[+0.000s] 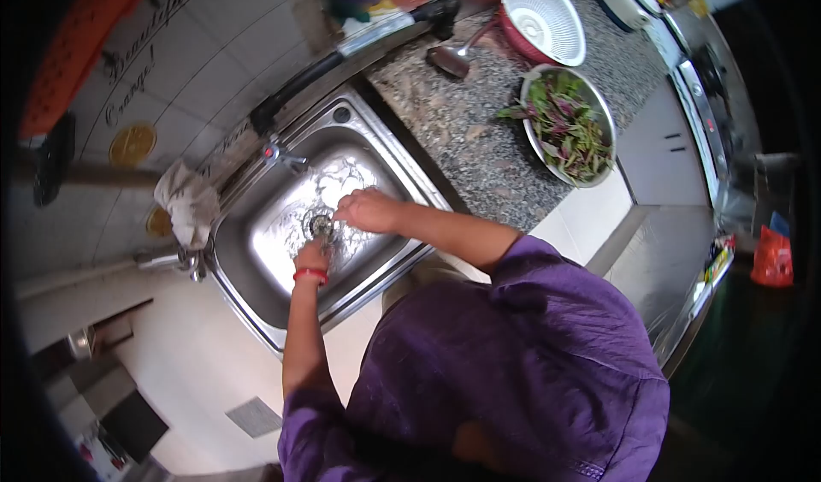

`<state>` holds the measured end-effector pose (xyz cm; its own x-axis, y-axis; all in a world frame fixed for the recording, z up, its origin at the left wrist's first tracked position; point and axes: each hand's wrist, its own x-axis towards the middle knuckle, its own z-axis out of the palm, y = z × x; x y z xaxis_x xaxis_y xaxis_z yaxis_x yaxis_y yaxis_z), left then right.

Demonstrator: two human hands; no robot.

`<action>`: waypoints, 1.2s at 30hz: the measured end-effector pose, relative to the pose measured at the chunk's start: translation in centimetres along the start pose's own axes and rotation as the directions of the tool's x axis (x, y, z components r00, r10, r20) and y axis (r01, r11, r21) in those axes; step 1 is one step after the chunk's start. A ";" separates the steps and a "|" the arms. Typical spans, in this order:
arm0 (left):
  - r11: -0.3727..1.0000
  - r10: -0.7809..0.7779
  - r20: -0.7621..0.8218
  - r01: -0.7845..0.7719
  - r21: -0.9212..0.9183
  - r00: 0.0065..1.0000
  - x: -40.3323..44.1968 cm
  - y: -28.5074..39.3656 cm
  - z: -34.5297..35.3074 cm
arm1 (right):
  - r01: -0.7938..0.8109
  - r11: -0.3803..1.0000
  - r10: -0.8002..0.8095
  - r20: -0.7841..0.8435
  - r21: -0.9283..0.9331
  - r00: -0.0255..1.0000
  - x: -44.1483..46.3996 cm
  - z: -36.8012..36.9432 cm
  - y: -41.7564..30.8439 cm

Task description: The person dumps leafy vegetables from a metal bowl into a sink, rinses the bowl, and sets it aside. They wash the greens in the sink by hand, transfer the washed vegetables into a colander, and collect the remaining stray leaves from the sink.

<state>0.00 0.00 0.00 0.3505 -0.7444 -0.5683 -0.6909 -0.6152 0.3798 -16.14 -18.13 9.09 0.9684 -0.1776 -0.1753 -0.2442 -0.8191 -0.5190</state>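
Two hands: left hand (313, 255) at six o'clock of the sink drain (321, 225), right hand (368, 211) near three, pinching or spread unclear; working low seems best.

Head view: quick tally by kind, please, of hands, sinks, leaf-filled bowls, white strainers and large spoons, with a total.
Left hand and right hand: 2
Sink: 1
Leaf-filled bowl: 1
White strainer: 1
Large spoon: 1
Total: 6
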 end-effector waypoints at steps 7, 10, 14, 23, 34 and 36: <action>0.970 -0.040 -0.233 -0.018 -0.243 0.972 -5.9 -3.7 4.5 | -0.137 0.978 0.210 -0.671 0.160 0.711 -12.9 -7.6 5.1; 0.814 -0.220 -0.171 0.084 -0.574 0.960 -6.9 -3.8 4.5 | -0.358 0.879 0.442 -0.817 0.314 0.370 -20.8 -12.7 8.9; 0.820 -0.232 -0.254 0.048 -0.571 0.939 -7.0 -2.8 2.4 | -0.791 0.557 0.478 -0.876 0.253 0.056 -32.5 -16.4 16.8; 0.716 -0.144 -0.261 -0.082 -0.693 0.955 -7.4 6.7 0.6 | -0.663 0.081 0.929 -0.297 0.745 -0.219 -45.2 -14.1 29.8; 0.643 0.092 -0.201 -0.212 -0.736 0.975 -8.7 18.3 1.0 | -0.117 0.331 0.940 -0.317 0.936 0.124 -39.4 -10.3 18.6; 0.572 0.135 -0.144 -0.196 -0.796 0.980 -8.4 19.0 1.3 | -0.141 0.313 0.937 -0.282 0.939 0.205 -36.0 -10.8 15.2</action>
<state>-16.92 -5.09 11.00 0.3411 -0.8504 -0.4005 0.0393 -0.4128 0.9100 -54.16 -30.07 16.54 -0.0162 -0.9578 -0.2869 -0.2612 0.2810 -0.9235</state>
